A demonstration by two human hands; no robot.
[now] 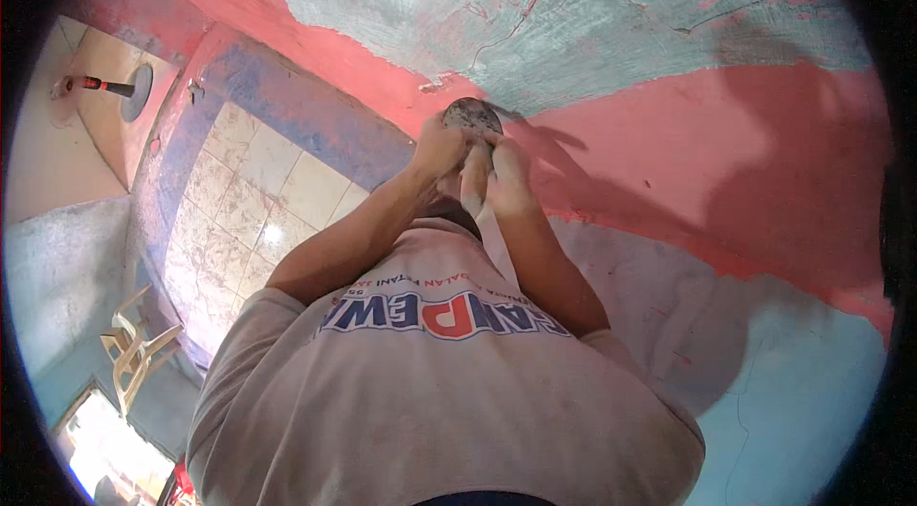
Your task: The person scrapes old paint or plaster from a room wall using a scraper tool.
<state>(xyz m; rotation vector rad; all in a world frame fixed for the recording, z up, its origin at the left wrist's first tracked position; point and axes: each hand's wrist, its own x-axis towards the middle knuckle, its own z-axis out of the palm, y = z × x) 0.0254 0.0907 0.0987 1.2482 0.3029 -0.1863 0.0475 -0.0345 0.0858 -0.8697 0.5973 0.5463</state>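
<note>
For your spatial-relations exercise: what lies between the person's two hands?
In the head view, a white strip runs down between the left hand and right hand; the grey disc sits above them.

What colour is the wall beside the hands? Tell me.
Pink wall, grey-green plaster patch above; head view.

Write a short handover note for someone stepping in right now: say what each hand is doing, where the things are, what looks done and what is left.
Left hand and right hand are raised together, gripping a round grey pad against the wall. A pale strap hangs from the hands. Above the pad the wall is scraped grey-green; the pink paint beside and below it is untouched. A handled tool lies on the tiled floor, far left.
</note>
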